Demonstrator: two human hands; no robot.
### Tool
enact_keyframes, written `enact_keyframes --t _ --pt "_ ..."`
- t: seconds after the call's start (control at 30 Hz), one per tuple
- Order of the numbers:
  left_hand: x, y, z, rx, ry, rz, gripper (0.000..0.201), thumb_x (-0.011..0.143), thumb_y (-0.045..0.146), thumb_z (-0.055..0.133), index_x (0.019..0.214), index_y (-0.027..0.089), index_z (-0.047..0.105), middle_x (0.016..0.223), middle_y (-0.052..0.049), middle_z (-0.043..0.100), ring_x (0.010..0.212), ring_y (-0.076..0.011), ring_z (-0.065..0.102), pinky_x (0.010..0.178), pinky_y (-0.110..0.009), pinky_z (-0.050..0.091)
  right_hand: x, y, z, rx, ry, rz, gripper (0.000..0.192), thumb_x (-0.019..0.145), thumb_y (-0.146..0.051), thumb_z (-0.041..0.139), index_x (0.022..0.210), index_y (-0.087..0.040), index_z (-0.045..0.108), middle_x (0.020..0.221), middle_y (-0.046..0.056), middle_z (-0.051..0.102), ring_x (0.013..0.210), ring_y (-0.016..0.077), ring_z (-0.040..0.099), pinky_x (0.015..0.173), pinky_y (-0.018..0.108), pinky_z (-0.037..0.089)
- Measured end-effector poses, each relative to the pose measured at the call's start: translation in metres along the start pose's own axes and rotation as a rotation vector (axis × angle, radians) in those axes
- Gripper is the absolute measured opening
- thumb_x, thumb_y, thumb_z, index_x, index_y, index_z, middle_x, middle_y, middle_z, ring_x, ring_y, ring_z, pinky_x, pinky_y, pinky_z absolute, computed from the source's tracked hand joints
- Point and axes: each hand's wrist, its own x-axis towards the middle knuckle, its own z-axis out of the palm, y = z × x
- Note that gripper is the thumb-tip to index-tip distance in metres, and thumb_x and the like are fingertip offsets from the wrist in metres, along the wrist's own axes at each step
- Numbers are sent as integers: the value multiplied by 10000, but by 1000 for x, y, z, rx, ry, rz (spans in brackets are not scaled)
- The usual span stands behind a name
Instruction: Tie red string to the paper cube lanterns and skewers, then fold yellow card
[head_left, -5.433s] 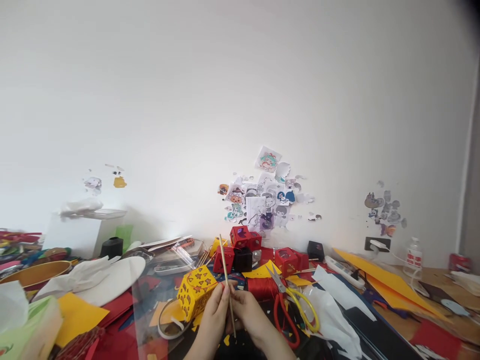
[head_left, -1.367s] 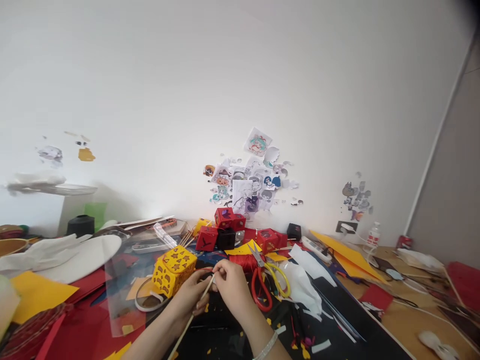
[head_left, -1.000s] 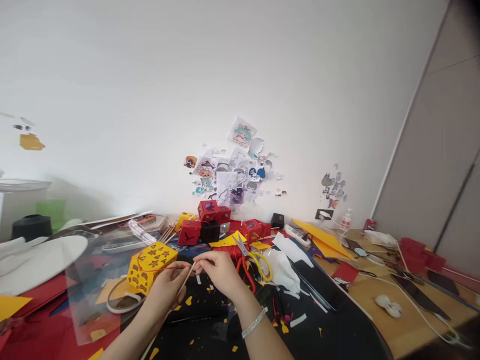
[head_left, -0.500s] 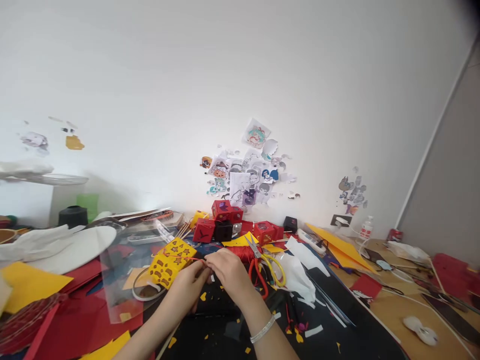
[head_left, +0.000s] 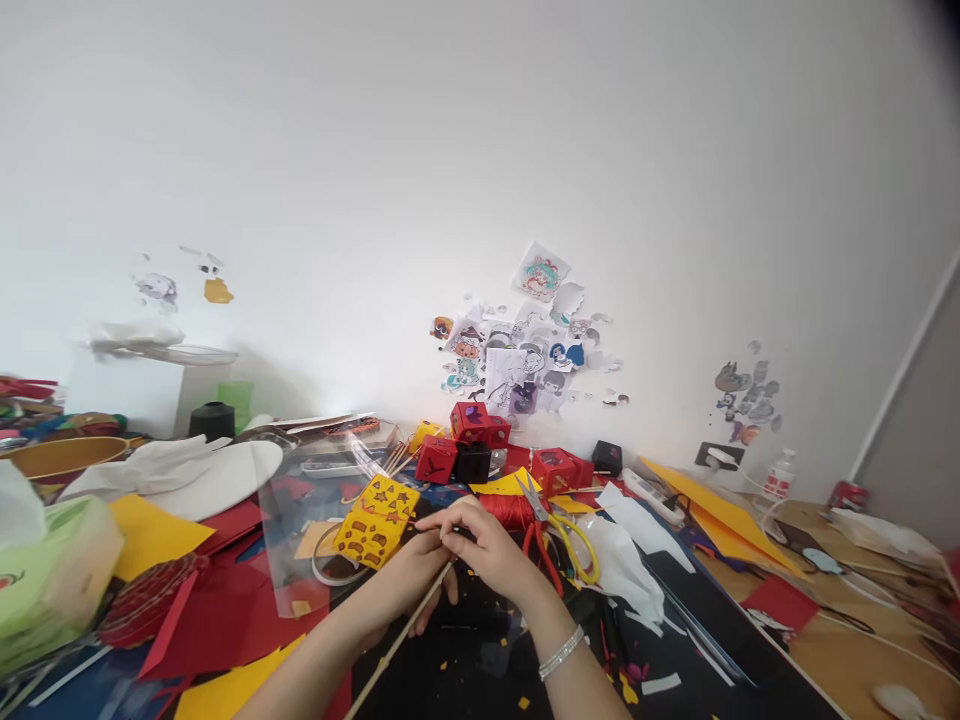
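Observation:
My left hand [head_left: 416, 568] is closed around the upper part of a thin wooden stick [head_left: 397, 645], which slants down to the bottom edge. Close against it, my right hand [head_left: 484, 540] pinches at the stick's top end, where a thin red cord [head_left: 407, 517] runs in from a yellow cut-out paper box [head_left: 377, 522]. The fingertips cover the cord's end. Left of the hands, the box stands tilted beside a roll of white tape [head_left: 319, 570]. Scissors [head_left: 559, 540] with red and yellow handles rest right of my right hand, by a bundle of red cord [head_left: 506, 512].
Red and black paper boxes [head_left: 470, 423] are stacked by the wall. Red paper [head_left: 247, 620] and yellow sheets spread at left, near a green tissue pack [head_left: 60, 580]. A crumpled white tissue [head_left: 626, 570] and a dark phone-like slab [head_left: 697, 610] lie at right.
The view has turned left, so things appear further right. The wooden stick now shows between my hands; before, it was mostly behind my left arm. My right fingers have shifted over the left hand.

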Motion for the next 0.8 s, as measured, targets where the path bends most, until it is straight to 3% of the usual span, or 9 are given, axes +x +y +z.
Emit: enact_keyframes --t 0.13,0.3,0.4,0.57,0.8 --pt "0 -7 1 24 -81 -7 456 764 598 351 942 189 444 529 44 585 248 -72 398 282 -188 298 -1 8 2 -102 -46 79 96 877 -189 470 851 -206 560 868 7 557 854 145 507 781 268 395" --pt "3 -5 7 223 89 19 376 786 572 258 780 216 379 545 59 531 260 -66 364 282 -194 249 -1 17 0 -324 1 92 102 868 -167 464 821 -198 549 808 5 510 782 141 489 702 247 385" --pt "5 -2 8 343 207 60 244 837 440 227 780 230 337 544 67 503 294 -80 378 328 -204 274 0 21 -1 -364 100 100 100 834 -134 490 786 -193 555 769 4 515 761 145 486 681 245 381" --pt "5 2 4 619 375 143 159 866 222 244 850 211 401 696 -22 575 653 -158 585 608 -251 402 2 30 4 -217 222 213 97 788 -132 495 734 -181 559 643 -24 495 621 123 468 570 222 353" --pt "6 -2 5 941 338 92 250 887 183 231 1026 178 439 828 -113 647 777 -239 644 629 -288 417 2 36 4 79 221 390 135 796 -275 489 712 -176 526 535 -61 422 478 84 373 458 197 275"
